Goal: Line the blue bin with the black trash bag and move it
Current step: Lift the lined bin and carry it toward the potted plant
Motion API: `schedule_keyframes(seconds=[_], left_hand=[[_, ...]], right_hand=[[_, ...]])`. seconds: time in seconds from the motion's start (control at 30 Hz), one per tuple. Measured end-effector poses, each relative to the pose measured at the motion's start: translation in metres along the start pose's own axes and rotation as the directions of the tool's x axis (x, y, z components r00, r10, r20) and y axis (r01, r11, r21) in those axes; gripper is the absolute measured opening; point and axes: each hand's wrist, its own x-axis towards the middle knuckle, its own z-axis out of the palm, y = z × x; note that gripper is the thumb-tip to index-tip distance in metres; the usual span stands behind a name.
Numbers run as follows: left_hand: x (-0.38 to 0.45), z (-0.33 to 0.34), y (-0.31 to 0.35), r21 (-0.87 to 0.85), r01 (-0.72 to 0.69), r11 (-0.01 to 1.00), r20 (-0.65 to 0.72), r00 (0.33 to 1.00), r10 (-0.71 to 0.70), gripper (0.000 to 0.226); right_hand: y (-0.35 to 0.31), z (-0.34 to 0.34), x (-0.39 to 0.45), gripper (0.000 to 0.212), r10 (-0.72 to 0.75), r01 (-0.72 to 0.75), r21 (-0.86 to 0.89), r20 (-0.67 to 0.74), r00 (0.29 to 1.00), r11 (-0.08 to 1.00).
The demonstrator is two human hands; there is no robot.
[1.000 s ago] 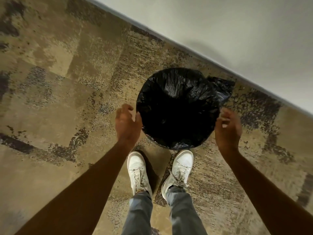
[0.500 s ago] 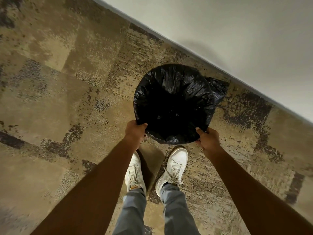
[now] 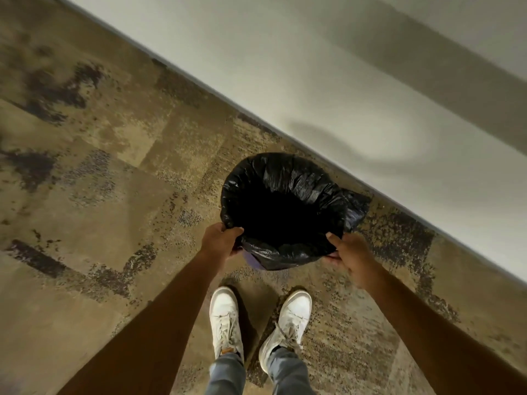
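Observation:
The blue bin (image 3: pixel 252 259) is almost wholly covered by the black trash bag (image 3: pixel 288 178), which lines its inside and folds over the round rim; only a small bluish sliver shows at the near edge. A loose flap of the bag sticks out on the right side. My left hand (image 3: pixel 221 242) grips the rim at the near left. My right hand (image 3: pixel 349 252) grips the rim at the near right. Whether the bin rests on the carpet or is lifted is unclear.
The bin is close to a pale wall (image 3: pixel 342 95) whose baseboard runs diagonally from upper left to lower right. Patterned brown carpet (image 3: pixel 99 195) spreads to the left. My two white shoes (image 3: pixel 225 320) stand just behind the bin.
My hands went from hovering open beside the bin to gripping its near rim. The bin now lies farther from my shoes, nearer the wall.

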Motion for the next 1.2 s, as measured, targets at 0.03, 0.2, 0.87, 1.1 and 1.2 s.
schedule_keyframes(seconds=[0.03, 0.2, 0.87, 1.1, 1.2], left_hand=[[-0.009, -0.006, 0.010, -0.020, -0.017, 1.000, -0.006, 1.000, 0.017, 0.013], [-0.054, -0.038, 0.060, -0.121, -0.120, 0.985, -0.029, 0.993, 0.117, 0.009], [-0.324, -0.237, 0.206, -0.413, -0.421, 0.807, -0.260, 0.904, 0.339, 0.015], [-0.394, -0.296, 0.253, -0.396, -0.536, 0.746, -0.322, 0.842, 0.433, 0.016], [-0.416, -0.322, 0.272, -0.417, -0.552, 0.722, -0.345, 0.831, 0.436, 0.014]], right_hand=[[-0.011, 0.002, -0.008, 0.037, 0.000, 0.000, 0.010, 0.007, 1.000, 1.000], [-0.072, 0.015, -0.060, 0.042, -0.068, 0.067, 0.013, 0.060, 0.996, 0.998], [-0.280, 0.085, -0.368, 0.031, -0.499, 0.532, -0.008, 0.332, 0.800, 0.847], [-0.326, 0.112, -0.459, 0.026, -0.592, 0.588, 0.142, 0.384, 0.709, 0.796], [-0.341, 0.126, -0.492, 0.027, -0.620, 0.597, 0.199, 0.399, 0.675, 0.777]])
